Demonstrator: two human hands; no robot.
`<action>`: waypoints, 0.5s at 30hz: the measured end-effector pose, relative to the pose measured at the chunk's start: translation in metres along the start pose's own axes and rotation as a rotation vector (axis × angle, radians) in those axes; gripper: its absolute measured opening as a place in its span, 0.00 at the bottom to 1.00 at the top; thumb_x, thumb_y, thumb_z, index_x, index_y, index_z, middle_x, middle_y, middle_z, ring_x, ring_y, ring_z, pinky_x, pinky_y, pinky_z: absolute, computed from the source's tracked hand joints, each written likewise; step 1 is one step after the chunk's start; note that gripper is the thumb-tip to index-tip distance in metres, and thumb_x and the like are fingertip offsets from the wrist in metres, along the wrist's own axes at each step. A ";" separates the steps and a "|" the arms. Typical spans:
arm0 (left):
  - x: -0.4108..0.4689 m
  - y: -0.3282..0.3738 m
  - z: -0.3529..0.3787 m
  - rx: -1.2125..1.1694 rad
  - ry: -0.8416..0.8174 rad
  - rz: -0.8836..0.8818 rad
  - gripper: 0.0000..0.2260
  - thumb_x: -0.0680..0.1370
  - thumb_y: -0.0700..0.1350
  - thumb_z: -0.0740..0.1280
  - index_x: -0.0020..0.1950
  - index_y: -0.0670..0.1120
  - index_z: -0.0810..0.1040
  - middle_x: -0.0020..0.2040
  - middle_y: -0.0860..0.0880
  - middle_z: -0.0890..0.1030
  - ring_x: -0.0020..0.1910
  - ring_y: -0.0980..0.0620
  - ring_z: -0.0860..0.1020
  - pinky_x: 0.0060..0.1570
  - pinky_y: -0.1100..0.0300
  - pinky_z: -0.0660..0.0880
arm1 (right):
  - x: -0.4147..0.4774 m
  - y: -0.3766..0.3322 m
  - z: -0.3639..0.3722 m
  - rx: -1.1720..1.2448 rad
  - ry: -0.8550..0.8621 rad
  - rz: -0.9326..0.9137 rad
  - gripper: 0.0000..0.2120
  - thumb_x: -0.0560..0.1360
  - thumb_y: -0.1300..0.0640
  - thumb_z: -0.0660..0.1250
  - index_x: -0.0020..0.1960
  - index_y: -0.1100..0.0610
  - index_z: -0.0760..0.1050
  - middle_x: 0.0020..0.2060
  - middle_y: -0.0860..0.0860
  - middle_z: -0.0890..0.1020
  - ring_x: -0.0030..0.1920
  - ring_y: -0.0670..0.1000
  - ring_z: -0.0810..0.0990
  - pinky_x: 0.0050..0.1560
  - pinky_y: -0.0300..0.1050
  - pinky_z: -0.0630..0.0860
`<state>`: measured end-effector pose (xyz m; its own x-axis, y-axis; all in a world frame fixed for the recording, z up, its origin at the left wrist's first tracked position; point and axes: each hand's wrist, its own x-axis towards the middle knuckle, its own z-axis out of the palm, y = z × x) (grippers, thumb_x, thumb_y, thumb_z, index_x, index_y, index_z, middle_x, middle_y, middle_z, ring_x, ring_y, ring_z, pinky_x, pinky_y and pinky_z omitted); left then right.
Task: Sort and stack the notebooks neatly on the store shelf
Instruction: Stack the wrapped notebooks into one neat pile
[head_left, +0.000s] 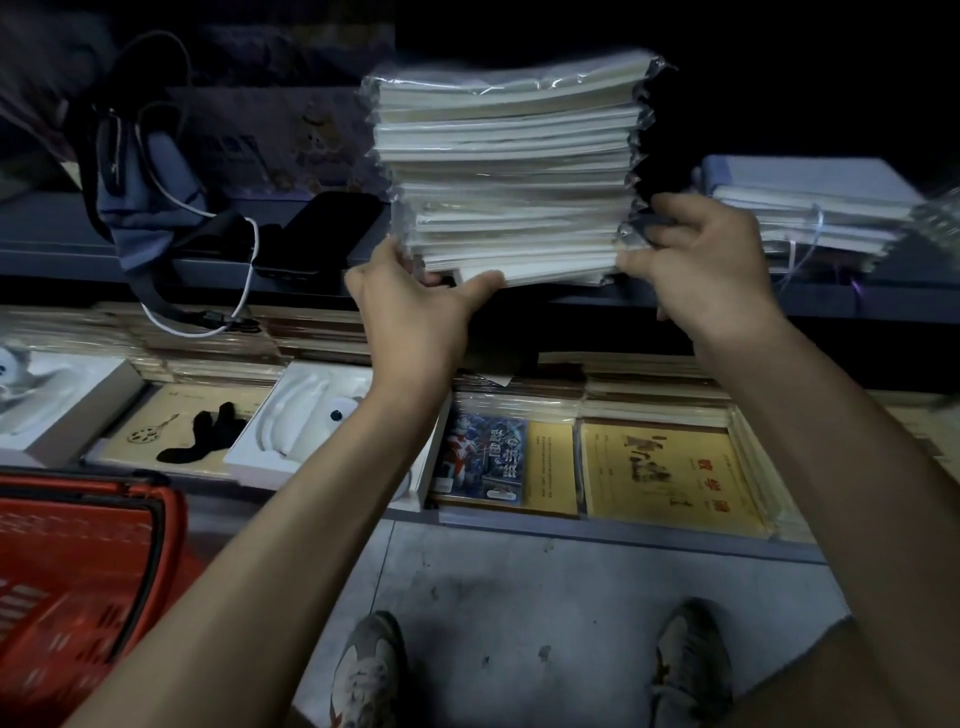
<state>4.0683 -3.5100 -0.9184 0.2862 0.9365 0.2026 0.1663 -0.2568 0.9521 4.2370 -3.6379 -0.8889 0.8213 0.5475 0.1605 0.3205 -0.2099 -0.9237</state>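
Gripping the notebook stack (509, 171) at twelve o'clock, our left hand (415, 306) and right hand (696, 260) reach the grey shelf (47, 249). Darkness hides its back.

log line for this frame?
notebook stack: wrapped, at upper shelf, resting unclear | left hand: grips its lower left corner | right hand: pinches wrapping, lower right

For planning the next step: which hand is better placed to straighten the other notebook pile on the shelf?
Probably right: the right hand is nearest that pile; the left hand holds the stack farther away.
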 end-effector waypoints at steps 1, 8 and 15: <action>0.001 0.000 0.000 -0.026 -0.006 -0.019 0.29 0.54 0.64 0.82 0.45 0.51 0.76 0.50 0.42 0.83 0.58 0.40 0.81 0.57 0.45 0.82 | -0.001 0.000 0.000 0.013 0.003 0.008 0.32 0.75 0.66 0.73 0.77 0.55 0.69 0.68 0.50 0.79 0.63 0.47 0.79 0.54 0.46 0.80; 0.002 -0.007 0.001 -0.021 -0.015 0.030 0.26 0.58 0.57 0.84 0.50 0.48 0.81 0.49 0.43 0.83 0.52 0.46 0.84 0.55 0.49 0.83 | -0.005 -0.004 0.005 0.127 0.043 0.063 0.28 0.74 0.73 0.66 0.71 0.53 0.77 0.57 0.43 0.82 0.51 0.38 0.79 0.49 0.31 0.76; -0.003 -0.010 0.004 -0.100 0.028 0.093 0.17 0.70 0.36 0.81 0.39 0.50 0.74 0.37 0.51 0.72 0.36 0.56 0.71 0.43 0.60 0.75 | -0.012 -0.005 0.005 0.192 0.029 0.093 0.29 0.76 0.73 0.64 0.74 0.55 0.73 0.65 0.46 0.81 0.57 0.48 0.82 0.31 0.31 0.71</action>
<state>4.0696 -3.5115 -0.9294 0.2697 0.9165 0.2955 0.0450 -0.3186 0.9468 4.2232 -3.6388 -0.8879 0.8574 0.5086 0.0788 0.1492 -0.0991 -0.9838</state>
